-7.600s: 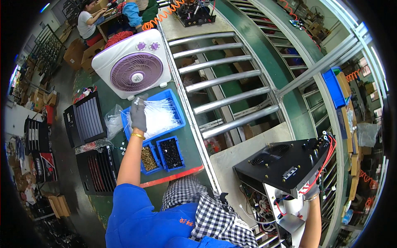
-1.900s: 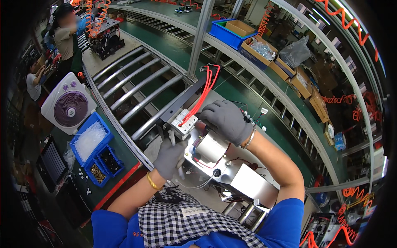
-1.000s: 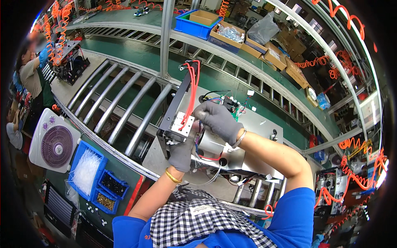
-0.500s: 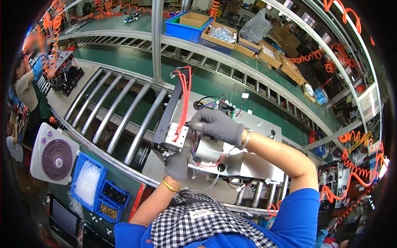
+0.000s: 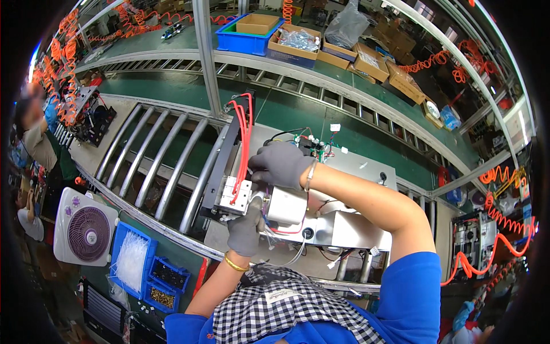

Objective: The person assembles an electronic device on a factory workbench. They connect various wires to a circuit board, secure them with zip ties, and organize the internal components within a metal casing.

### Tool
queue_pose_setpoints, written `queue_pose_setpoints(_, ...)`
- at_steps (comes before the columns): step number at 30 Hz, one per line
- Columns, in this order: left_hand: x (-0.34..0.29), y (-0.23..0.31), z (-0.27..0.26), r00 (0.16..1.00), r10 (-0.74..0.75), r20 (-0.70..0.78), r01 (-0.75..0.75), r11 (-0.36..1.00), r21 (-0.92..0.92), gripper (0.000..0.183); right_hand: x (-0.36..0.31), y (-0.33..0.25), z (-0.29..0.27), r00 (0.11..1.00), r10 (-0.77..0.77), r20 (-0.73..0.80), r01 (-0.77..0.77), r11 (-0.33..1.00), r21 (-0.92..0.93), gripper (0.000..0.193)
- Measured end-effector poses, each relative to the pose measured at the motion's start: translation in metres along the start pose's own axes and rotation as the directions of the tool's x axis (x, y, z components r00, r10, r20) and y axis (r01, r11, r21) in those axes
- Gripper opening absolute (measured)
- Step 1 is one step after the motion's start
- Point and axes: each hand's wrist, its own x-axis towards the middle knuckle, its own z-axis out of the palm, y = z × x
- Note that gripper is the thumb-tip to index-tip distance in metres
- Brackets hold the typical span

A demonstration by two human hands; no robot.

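Your checked apron (image 5: 286, 312) fills the near edge, and both gloved hands are right in at the work. The left hand (image 5: 245, 234) has its fingers bent up against the near side of a white terminal block (image 5: 235, 195); whether it grips anything, you can't tell from here. A gold bracelet (image 5: 236, 262) rings that wrist.

Over to the right hand (image 5: 281, 165): knuckles up, fingers curled down just beyond the block and beside the silver cylinder (image 5: 286, 205). The fingertips are tucked out of sight, so what they pinch, if anything, is hidden.

The unit itself, a metal chassis (image 5: 372, 172), lies across the line directly in front of you, its black panel (image 5: 217, 172) on the left. Red cables (image 5: 245, 143) climb from the block past your right hand, and a green circuit board (image 5: 314, 148) sits just beyond it.

Off to your left, a blue tray (image 5: 148, 258) of white strips stands beside two small blue bins, one with black parts (image 5: 170, 274), one with brass-coloured parts (image 5: 162, 297). The white fan (image 5: 86, 229) is next to the tray.

Farther out, bare rollers (image 5: 181, 169) run left toward a co-worker (image 5: 40, 143), and across the way there's a blue crate (image 5: 243, 43) near cardboard boxes (image 5: 292, 56).
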Motion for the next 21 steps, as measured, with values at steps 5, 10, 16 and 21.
queue_pose_setpoints(5,-0.004,0.001,-0.005,0.995,0.015,0.096,-0.013,1.000,-0.022,0.026,0.005,0.015,-0.014,0.993,-0.106,0.051,0.097,0.984,0.149,0.033)
queue_pose_setpoints(10,-0.029,0.016,-0.024,0.969,-0.167,0.182,0.172,0.985,-0.013,0.025,-0.008,0.058,-0.043,0.961,0.080,-0.264,-0.102,0.992,-0.070,0.026)
queue_pose_setpoints(16,-0.050,0.039,-0.042,0.959,-0.157,0.238,0.072,0.941,0.331,0.027,-0.004,0.075,-0.034,0.985,0.082,-0.152,-0.133,0.920,-0.367,0.015)
queue_pose_setpoints(21,-0.063,0.068,-0.048,0.862,-0.203,0.465,-0.125,0.803,0.582,0.039,0.018,0.074,-0.022,0.990,0.117,0.079,-0.061,0.858,-0.510,0.010)
